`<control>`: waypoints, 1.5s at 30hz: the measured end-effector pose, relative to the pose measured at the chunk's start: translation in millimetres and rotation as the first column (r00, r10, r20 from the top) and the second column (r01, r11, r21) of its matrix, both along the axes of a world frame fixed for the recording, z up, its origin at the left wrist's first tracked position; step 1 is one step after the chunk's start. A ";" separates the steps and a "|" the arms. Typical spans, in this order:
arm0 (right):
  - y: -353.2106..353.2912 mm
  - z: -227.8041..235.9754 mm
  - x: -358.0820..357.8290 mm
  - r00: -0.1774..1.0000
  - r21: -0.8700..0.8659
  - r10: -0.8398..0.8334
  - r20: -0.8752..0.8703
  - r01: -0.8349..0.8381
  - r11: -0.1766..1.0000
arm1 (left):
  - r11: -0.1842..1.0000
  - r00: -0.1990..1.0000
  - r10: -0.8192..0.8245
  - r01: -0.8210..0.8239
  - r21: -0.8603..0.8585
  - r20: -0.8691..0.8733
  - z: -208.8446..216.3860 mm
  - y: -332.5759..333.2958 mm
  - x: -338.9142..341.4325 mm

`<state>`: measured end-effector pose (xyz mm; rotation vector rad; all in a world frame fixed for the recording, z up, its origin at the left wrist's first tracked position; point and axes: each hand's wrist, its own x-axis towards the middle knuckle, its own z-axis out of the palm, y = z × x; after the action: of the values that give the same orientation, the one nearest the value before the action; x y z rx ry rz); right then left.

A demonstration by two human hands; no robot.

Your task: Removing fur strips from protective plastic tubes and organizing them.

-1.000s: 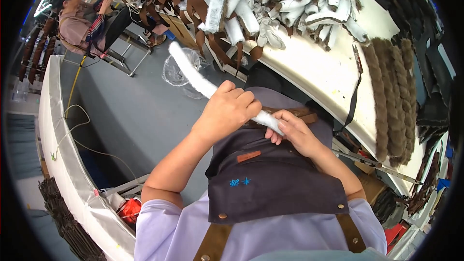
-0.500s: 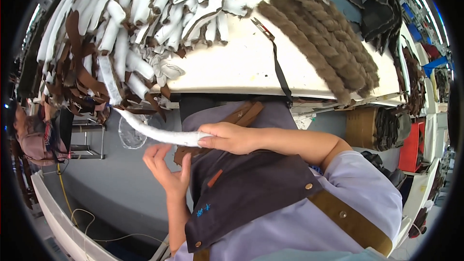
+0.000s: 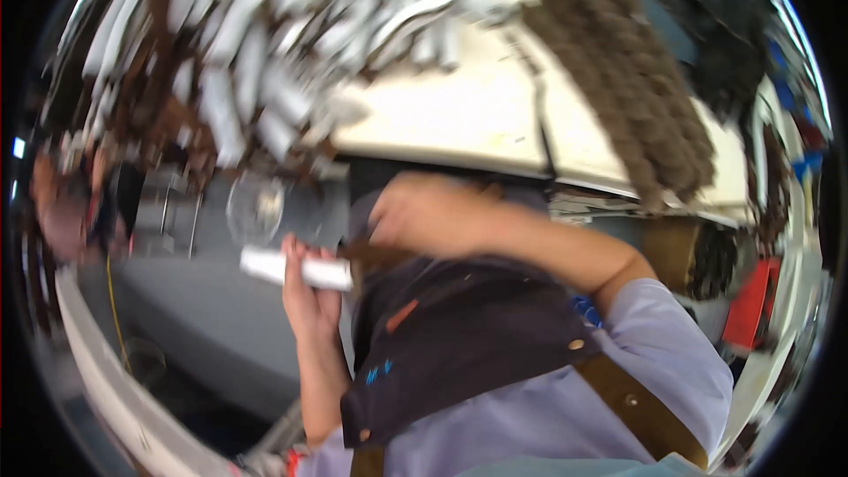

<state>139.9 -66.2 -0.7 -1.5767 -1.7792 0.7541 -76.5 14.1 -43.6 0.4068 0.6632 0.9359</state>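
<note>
White tubular strip of soft material (image 3: 296, 268) lies crosswise in the left hand (image 3: 305, 287), whose fingers curl around it from below, holding it in front of the chest, over the grey floor (image 3: 190, 322) and short of the near edge of the cream tabletop (image 3: 459, 115). The right hand (image 3: 424, 212) is raised beside it, just above the dark apron (image 3: 459, 344); motion blur hides its fingers, so I cannot tell whether it pinches the strip's right end or has let go. Judging by how things lie, the work looks partway along: a large heap of similar white strips mixed with brown leather pieces (image 3: 238, 79) covers the left part of the tabletop, and a row of brown fuzzy rolls (image 3: 627, 79) runs along its right part, while this one strip is off the pile and in hand; how many pieces are done cannot be read. Bare room shows in the middle of the tabletop, between heap and rolls, reaching to the near edge. To the left, open floor separates the hands from a long pale bench edge (image 3: 106, 362), and another person (image 3: 66, 212) is well apart at the far left.
</note>
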 end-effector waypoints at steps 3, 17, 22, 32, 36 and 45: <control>3.2 -29.6 84.3 0.776 0.342 -0.420 0.471 0.278 0.898 | 0.986 0.984 0.117 -0.100 -0.134 0.130 12.5 19.0 -15.3; -1.6 -52.6 196.0 0.400 0.402 -0.757 0.516 0.667 0.627 | 0.995 0.925 0.089 -0.064 -0.080 0.368 46.3 24.9 -21.7; -28.6 -44.2 147.2 0.610 0.307 -0.785 0.106 0.731 0.609 | 0.999 0.868 0.045 -0.050 -0.002 0.495 50.3 20.9 -18.0; -24.5 16.4 -48.8 0.630 -0.259 -0.010 -0.776 -0.304 0.917 | 0.964 0.876 -0.149 0.026 0.265 0.459 53.1 17.2 -7.4; -19.7 9.4 -57.7 0.500 -0.295 -0.058 -0.864 -0.409 0.864 | 0.951 0.870 -0.178 0.032 0.309 0.459 56.3 15.3 -7.0; -23.3 16.1 -65.7 0.530 -0.337 -0.113 -0.840 -0.348 0.875 | 0.950 0.914 -0.121 -0.007 0.314 0.388 63.1 -0.3 -0.9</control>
<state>74.2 -89.5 15.4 -0.9888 -0.9718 1.7813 -77.4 13.8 19.5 0.4890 0.1222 1.0323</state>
